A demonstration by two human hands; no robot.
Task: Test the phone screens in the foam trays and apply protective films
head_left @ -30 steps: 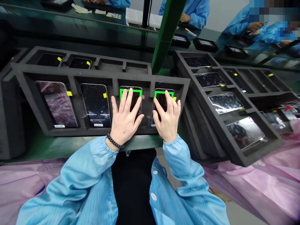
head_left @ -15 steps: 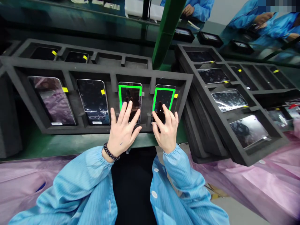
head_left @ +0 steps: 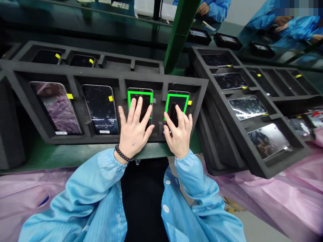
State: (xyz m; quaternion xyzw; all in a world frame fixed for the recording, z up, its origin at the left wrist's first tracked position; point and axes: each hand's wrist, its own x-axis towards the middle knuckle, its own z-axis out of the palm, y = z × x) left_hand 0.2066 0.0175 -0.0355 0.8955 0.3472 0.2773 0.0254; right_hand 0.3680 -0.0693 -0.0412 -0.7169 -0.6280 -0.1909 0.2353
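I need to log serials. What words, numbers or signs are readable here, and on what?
None is readable.
Small white labels at the foot of two dark glass phones in the black foam tray: too small, blurred.
Yellow tabs: blank.
Green-bordered phones under the left hand and right hand: no text.

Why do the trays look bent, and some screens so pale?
Head view: the wide lens bows the front tray and side tray; glare whitens the shiny phone in the side tray; the green-edged phones under the left hand and right hand look dark and sharp.
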